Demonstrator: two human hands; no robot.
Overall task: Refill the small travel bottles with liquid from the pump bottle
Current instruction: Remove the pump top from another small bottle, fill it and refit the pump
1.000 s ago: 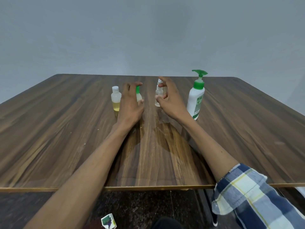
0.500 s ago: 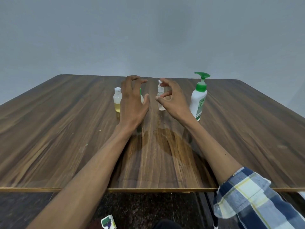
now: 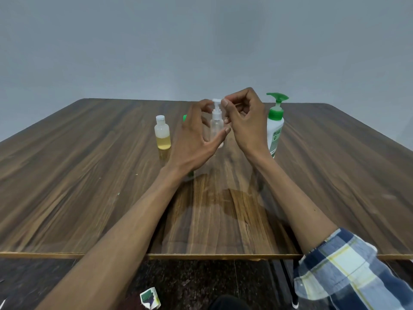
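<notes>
A clear small spray bottle point(image 3: 215, 126) with a white pump top stands upright at the middle of the wooden table point(image 3: 89, 175). My left hand point(image 3: 192, 142) wraps around its body, thumb across the front. My right hand point(image 3: 245, 124) pinches the white top between thumb and fingers. To the right, just behind my right wrist, stands the white pump bottle point(image 3: 275, 130) with a green pump. A small white-capped bottle point(image 3: 162, 136), part full of yellow liquid, stands to the left. Only the green cap point(image 3: 184, 118) of another small bottle shows behind my left hand.
The table's front edge point(image 3: 201, 256) runs across the lower view, with dark floor below it. A small green and white packet point(image 3: 150, 300) lies on the floor. A plain grey wall rises behind the table.
My left hand moved right from the green-capped bottle and closed on the clear spray bottle. My right hand rose to pinch its white top.
</notes>
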